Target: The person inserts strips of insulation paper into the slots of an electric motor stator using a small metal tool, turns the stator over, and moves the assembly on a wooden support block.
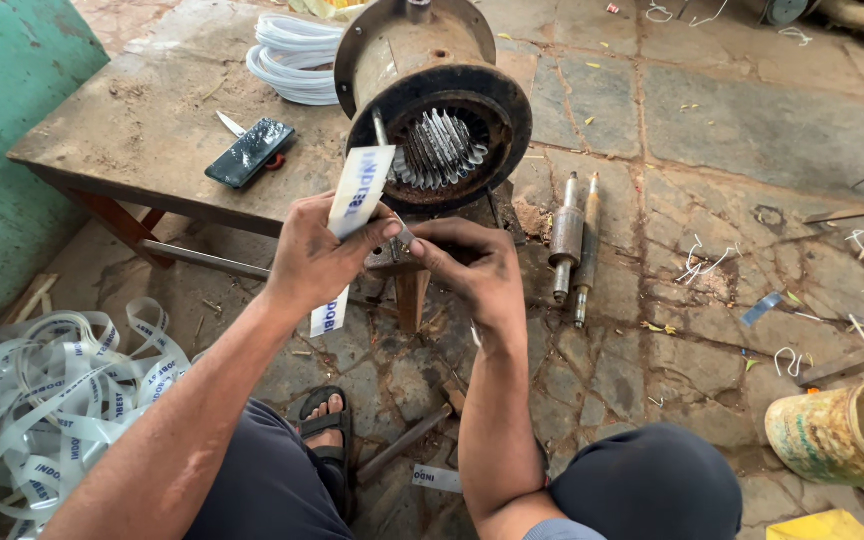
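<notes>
My left hand (320,258) grips a white plastic strip with blue print (357,195), which runs from near the motor down past my wrist. My right hand (472,265) pinches a small metal tool or blade (401,232) beside the strip, fingers closed on it. Just beyond both hands stands a rusty round motor stator housing (439,80) with white insulation papers sticking out of its slots (440,148). It rests on the edge of a worn wooden table (142,120).
A dark phone (249,152) and a coil of white tubing (292,55) lie on the table. Two metal rotor shafts (572,240) lie on the stone floor. A heap of printed white strip (47,400) sits lower left, a dented can (842,430) lower right, a hammer (412,435) near my sandalled foot.
</notes>
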